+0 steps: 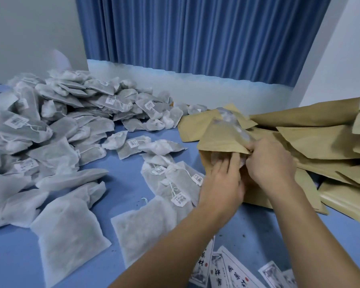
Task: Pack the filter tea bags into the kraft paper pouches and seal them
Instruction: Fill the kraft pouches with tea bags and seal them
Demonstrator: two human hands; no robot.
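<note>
A kraft paper pouch (pixel 220 140) is being held just above the blue desk (pixel 123 169), its mouth turned toward the person. The near edge of that mouth is being pinched by the right grip (pixel 272 161), with thumb and fingers curled onto the paper. The left grip (pixel 220 183) is being pushed into the opening with its fingers stretched out. Its fingertips are being hidden by the paper, so it cannot be told whether anything is being held there. Something white is being shown through the pouch's clear window. Behind and right of the grips, a heap of kraft pouches (pixel 320 140) is being kept on the desk. To the left, filter tea bags (pixel 60 113) are being kept in a wide pile, some lying loose beside the left wrist. Printed labels (pixel 222 267) are lying at the near edge.
</note>
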